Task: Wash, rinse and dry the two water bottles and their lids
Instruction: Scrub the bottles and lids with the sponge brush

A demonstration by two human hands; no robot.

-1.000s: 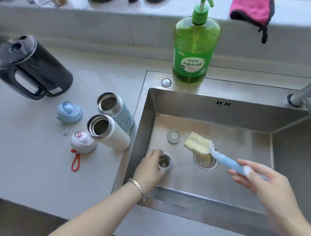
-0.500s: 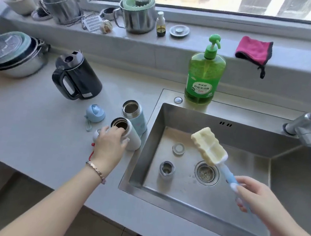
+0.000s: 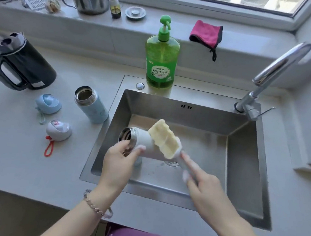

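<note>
left hand (image 3: 120,158): wrapped round the white bottle (image 3: 146,145) near its open mouth, sideways over the sink (image 3: 162,191)
right hand (image 3: 204,189): gripping the sponge brush (image 3: 165,139), sponge on the bottle's side
blue bottle (image 3: 93,106): upright on the desk (image 3: 14,152), beside the sink
blue lid (image 3: 48,103), white lid (image 3: 58,130): on the desk, further left

white bottle (image 3: 144,138) base hidden (behind sponge (image 3: 165,138))
</note>
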